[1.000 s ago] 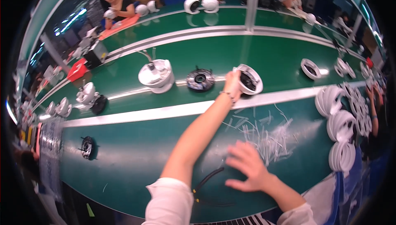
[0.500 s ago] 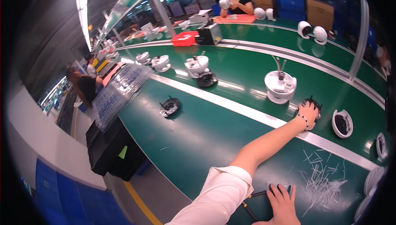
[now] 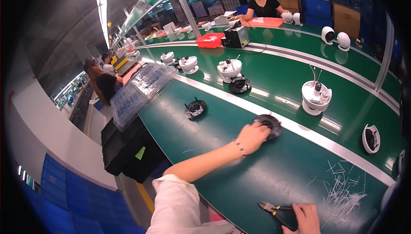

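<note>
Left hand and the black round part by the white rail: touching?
Touching: the head view shows the left hand's fingers laid over the near-left rim of the black round part, covering it.

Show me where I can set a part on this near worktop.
The widest bare patch of worktop lies between the black disc at the left grip, the cutters and the white strips. A smaller one separates that disc from the other disc, further left. The lower right is crowded: strips, cutters, right grip.
</note>
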